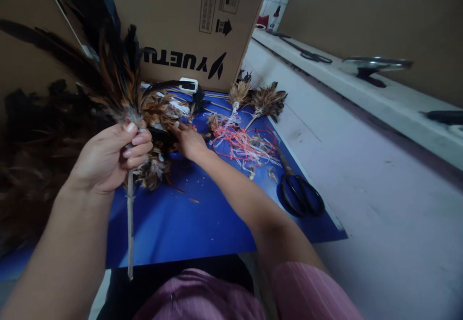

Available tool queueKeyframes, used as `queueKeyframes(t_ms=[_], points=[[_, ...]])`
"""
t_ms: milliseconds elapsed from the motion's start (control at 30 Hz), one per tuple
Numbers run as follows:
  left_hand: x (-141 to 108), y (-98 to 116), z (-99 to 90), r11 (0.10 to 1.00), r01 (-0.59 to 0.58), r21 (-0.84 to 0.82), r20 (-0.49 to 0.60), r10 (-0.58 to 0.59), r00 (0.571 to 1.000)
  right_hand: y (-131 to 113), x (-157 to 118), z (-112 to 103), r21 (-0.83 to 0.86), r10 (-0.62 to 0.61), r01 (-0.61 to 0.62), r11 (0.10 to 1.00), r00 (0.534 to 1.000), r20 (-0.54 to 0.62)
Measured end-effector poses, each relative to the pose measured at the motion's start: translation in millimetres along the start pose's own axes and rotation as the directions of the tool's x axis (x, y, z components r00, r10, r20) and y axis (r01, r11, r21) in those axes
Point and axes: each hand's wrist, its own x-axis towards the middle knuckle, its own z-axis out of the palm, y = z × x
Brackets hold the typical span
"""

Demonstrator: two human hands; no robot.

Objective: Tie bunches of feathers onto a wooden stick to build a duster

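Upright at the left, my left hand (112,158) is closed around a thin stick (130,228) just below a bunch of long dark and brown feathers (114,69) at its top. The bare lower end of the stick points down over the table's front edge. My right hand (191,142) reaches across to a heap of brown feathers (159,110), touching it with curled fingers. Its fingertips are partly hidden among the feathers, so I cannot make out what lies between them. More fluffy feathers (152,170) lie beneath my left hand.
Black-handled scissors (302,194) lie at the right edge of the blue tabletop (188,233). Tangled pink and white string (246,141) lies near two small feather bundles (267,100). A large cardboard box (173,16) stands behind. At right, a ledge (333,69) holds various tools.
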Motion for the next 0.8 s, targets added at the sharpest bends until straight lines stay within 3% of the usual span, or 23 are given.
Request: queueKeyframes(t_ms=[67,167,333,467,633,733,800], points=[[0.2,0.6,-0.7,1.000,-0.001,-0.008,-0.009,0.001,1.000,3.8,4.9,-1.0,0.022,0.059,-0.060,0.998,0.996,0.062],[-0.6,1.5,-0.9,1.000,-0.010,-0.017,-0.019,0.010,1.000,14.2,6.1,-8.3,0.112,0.101,-0.106,0.988,0.993,0.055],[-2.5,3.9,-1.2,1.000,-0.021,-0.013,-0.037,0.020,0.999,22.4,-4.0,-26.2,0.093,0.085,-0.074,0.993,0.989,-0.124],[-2.2,6.2,-2.8,0.999,-0.042,-0.007,-0.057,0.041,0.998,1.1,-3.5,-26.6,0.011,-0.027,0.030,0.999,0.970,-0.242],[-1.2,6.7,-3.1,0.999,-0.034,0.012,-0.094,0.035,0.995,-29.0,17.8,1.2,-0.007,-0.116,0.116,0.993,0.988,-0.102],[-1.0,6.8,-3.7,0.999,-0.028,0.017,-0.108,0.030,0.994,-30.5,30.9,12.7,0.062,-0.074,0.073,0.995,0.997,0.020],[-0.8,7.1,-4.4,1.000,-0.027,0.013,-0.115,0.028,0.993,-24.9,34.4,10.7,0.147,-0.026,0.021,0.989,0.999,0.036]])
